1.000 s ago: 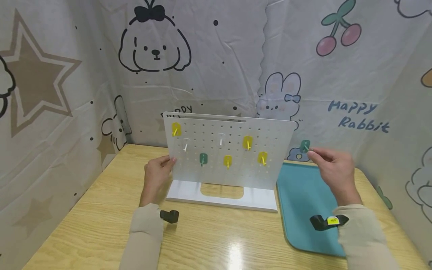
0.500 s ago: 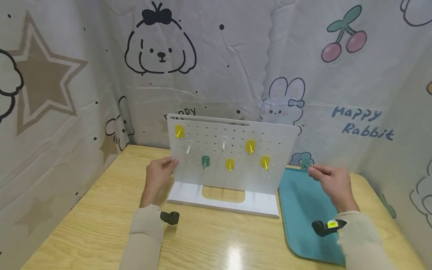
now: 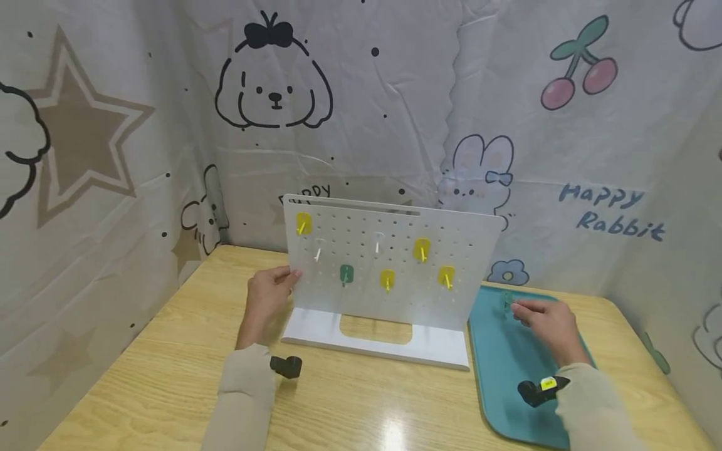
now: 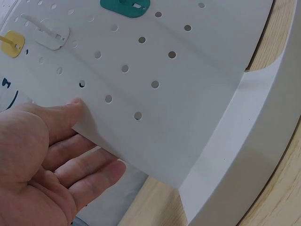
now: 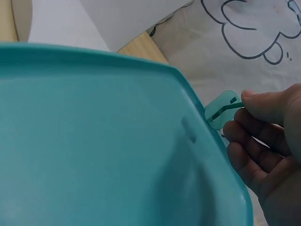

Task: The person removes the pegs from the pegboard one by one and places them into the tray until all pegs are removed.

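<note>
A white pegboard (image 3: 361, 300) stands upright on its white base, with yellow, clear and green hooks on its face. My left hand (image 3: 269, 294) grips the board's left edge; in the left wrist view the thumb lies on the front and the other fingers are behind. Over the far part of the teal tray (image 3: 507, 376), my right hand (image 3: 549, 326) pinches a green hook (image 5: 223, 110) by its peg between thumb and fingers. On the board, another green hook (image 3: 346, 274) sits low, left of a yellow hook (image 3: 387, 280).
The tray lies flat at the right of the pegboard on a wooden table (image 3: 338, 401). A printed cloth (image 3: 361, 144) hangs behind and at both sides. A wrist camera is strapped to each sleeve.
My right hand has come down with the green hook, from beside the board's upper right to low over the tray. My left hand keeps its grip on the board. The head view has shifted slightly.
</note>
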A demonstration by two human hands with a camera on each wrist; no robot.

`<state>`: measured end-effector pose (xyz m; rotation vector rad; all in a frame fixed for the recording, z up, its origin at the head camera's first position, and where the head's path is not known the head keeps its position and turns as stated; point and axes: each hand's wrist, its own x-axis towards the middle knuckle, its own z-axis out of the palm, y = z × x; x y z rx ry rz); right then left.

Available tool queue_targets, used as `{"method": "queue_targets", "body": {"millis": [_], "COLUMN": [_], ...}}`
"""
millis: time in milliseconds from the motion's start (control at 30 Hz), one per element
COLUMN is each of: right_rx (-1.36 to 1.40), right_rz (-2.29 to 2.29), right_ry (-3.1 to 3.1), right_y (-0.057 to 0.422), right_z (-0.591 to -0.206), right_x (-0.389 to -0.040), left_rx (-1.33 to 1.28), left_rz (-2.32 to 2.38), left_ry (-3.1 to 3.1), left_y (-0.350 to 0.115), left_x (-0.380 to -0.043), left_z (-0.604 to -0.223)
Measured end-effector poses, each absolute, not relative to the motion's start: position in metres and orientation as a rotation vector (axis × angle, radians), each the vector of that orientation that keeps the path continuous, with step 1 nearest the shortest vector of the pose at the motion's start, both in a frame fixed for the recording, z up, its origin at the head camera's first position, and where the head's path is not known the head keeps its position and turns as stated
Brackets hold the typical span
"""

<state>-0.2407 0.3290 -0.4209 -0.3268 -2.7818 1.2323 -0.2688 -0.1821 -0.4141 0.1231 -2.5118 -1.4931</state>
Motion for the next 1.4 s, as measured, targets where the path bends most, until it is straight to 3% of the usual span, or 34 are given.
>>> {"method": "queue_targets", "body": {"millis": [600,1400], "right_rx": [-0.411,-0.061], "right_rz": [1.139,1.292], "right_ry": [-2.801,-2.711], "right_y": [0.333,0.309], "right_z": [-0.427,-0.360], "right_x": [-0.237,-0.206], "left_rx": [0.131,0.125], "left_rz": [-1.483,-1.507], "left_ry": [-2.520,-2.540], "left_y": [-0.177,-0.182], "left_x": [-0.267,-0.270], "left_z": [-0.416,-0.412]}}
